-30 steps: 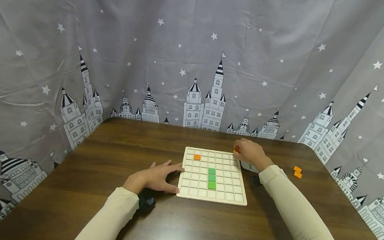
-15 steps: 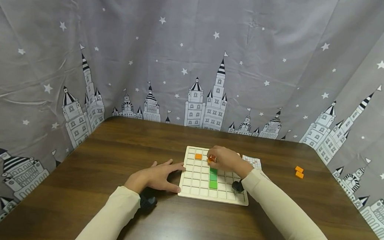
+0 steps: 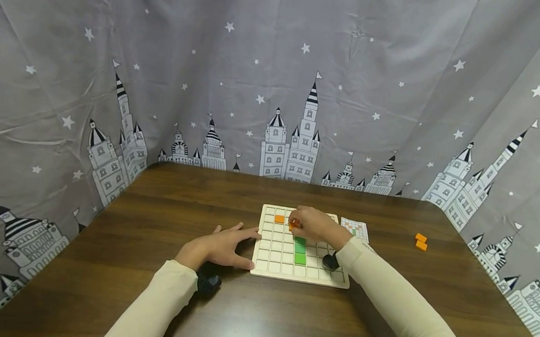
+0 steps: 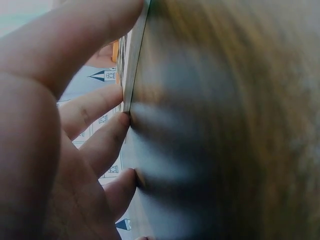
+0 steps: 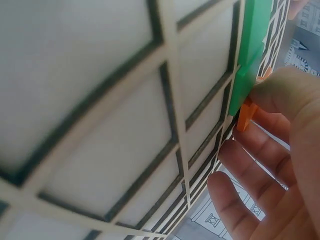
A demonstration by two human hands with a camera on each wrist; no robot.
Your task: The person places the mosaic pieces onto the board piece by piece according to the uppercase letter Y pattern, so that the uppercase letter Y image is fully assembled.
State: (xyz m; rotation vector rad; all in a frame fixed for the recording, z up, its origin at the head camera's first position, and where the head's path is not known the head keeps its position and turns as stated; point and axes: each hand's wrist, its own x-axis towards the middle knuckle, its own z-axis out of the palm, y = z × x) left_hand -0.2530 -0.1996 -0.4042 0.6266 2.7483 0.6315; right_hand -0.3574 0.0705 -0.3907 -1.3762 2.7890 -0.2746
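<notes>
A pale gridded wooden board (image 3: 272, 267) lies on the table in the head view. Over its far rows, my right hand (image 3: 316, 225) pinches an orange square tile (image 5: 245, 116) between thumb and finger. In the right wrist view the tile is right at the grid, just beyond the green tiles (image 5: 246, 75); the other fingers are spread. One orange tile (image 3: 279, 219) sits in a cell at the board's far left. My left hand (image 3: 219, 247) touches the left edge of the board with thumb and fingertips, fingers extended, as the left wrist view also shows.
A small card with a printed coloured grid (image 3: 355, 228) lies at the board's right, partly behind the right forearm. Two loose orange tiles (image 3: 421, 241) rest farther right on the brown table (image 3: 193, 189). A grey castle-print curtain (image 3: 201, 70) hangs behind the table.
My right hand has carried the orange tile leftward from the board's far right corner to its far middle cells, uncovering the printed card. The left hand has stayed at the board's edge.
</notes>
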